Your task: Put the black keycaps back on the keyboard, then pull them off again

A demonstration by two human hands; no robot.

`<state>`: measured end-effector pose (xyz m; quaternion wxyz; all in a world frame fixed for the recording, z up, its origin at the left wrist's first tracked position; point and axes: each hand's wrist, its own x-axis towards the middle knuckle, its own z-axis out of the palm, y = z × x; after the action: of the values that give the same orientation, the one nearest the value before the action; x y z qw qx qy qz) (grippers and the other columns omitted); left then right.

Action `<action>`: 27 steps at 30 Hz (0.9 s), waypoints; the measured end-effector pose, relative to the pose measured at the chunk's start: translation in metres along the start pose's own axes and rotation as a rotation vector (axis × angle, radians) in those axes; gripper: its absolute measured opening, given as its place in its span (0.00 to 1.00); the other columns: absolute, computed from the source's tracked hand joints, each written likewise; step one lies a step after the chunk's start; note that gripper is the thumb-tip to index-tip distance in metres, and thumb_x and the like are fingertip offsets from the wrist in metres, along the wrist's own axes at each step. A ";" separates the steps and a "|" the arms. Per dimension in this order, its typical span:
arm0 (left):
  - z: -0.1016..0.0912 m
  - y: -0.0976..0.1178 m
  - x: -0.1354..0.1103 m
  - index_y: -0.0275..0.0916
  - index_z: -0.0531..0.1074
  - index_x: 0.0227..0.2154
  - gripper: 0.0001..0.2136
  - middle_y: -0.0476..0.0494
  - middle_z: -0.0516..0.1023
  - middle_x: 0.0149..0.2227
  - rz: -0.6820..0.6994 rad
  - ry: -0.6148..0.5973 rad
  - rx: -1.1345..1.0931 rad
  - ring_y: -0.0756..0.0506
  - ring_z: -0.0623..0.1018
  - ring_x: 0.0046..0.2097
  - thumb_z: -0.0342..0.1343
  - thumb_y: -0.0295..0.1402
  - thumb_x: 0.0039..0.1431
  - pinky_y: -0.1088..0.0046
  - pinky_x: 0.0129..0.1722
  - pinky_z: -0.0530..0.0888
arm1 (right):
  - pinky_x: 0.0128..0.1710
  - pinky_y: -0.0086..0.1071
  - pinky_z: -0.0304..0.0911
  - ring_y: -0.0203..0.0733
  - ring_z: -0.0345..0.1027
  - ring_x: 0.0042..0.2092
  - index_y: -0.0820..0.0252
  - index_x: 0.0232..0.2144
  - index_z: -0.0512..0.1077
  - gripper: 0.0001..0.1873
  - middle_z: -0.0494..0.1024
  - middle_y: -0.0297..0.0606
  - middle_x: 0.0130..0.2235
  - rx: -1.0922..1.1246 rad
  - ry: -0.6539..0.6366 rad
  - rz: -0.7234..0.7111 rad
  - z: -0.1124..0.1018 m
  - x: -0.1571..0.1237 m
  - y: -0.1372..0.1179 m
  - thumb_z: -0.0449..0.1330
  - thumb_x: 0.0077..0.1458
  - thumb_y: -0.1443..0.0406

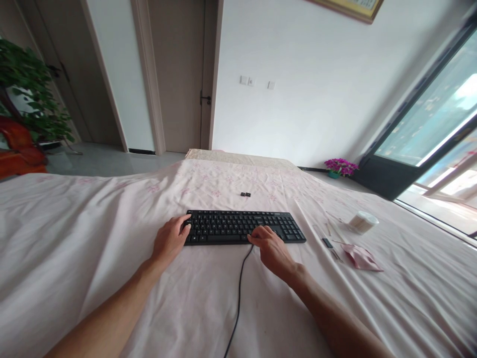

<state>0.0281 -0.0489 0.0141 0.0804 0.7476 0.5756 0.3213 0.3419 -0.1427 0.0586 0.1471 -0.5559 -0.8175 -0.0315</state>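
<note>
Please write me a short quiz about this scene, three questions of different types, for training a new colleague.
1. True or false: the left hand and the right hand both touch the black keyboard.
2. Which lies nearest the right hand? A) round white container B) flat black item C) pink cloth
3. How many small black pieces lie on the sheet beyond the keyboard?

Key: 1 true; 2 B; 3 two.

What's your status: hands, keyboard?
Left hand on left end of black plastic keyboard. Right hand on its front edge. Two small black pieces beyond, apart.
</note>
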 end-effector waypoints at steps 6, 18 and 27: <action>0.001 0.000 0.000 0.41 0.69 0.51 0.17 0.44 0.74 0.51 -0.002 -0.001 -0.013 0.44 0.73 0.52 0.46 0.35 0.61 0.66 0.54 0.68 | 0.45 0.32 0.62 0.39 0.67 0.43 0.50 0.44 0.77 0.25 0.76 0.37 0.42 0.235 0.138 0.066 0.001 0.007 0.021 0.48 0.54 0.77; 0.005 -0.003 0.001 0.42 0.68 0.51 0.17 0.44 0.74 0.51 -0.006 0.016 -0.051 0.45 0.73 0.52 0.45 0.34 0.61 0.66 0.54 0.67 | 0.51 0.31 0.57 0.43 0.64 0.52 0.54 0.48 0.75 0.23 0.75 0.35 0.50 -0.019 0.088 0.305 0.019 0.118 0.098 0.51 0.54 0.73; 0.002 0.001 0.001 0.42 0.69 0.50 0.16 0.44 0.75 0.50 -0.019 0.016 -0.064 0.45 0.73 0.52 0.46 0.33 0.61 0.65 0.54 0.67 | 0.52 0.36 0.51 0.47 0.56 0.57 0.54 0.53 0.70 0.25 0.75 0.38 0.52 -0.146 0.000 0.287 0.041 0.178 0.104 0.51 0.54 0.74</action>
<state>0.0302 -0.0476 0.0135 0.1026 0.7365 0.5728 0.3448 0.3684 0.0659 0.0566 0.1092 -0.6763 -0.7252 -0.0693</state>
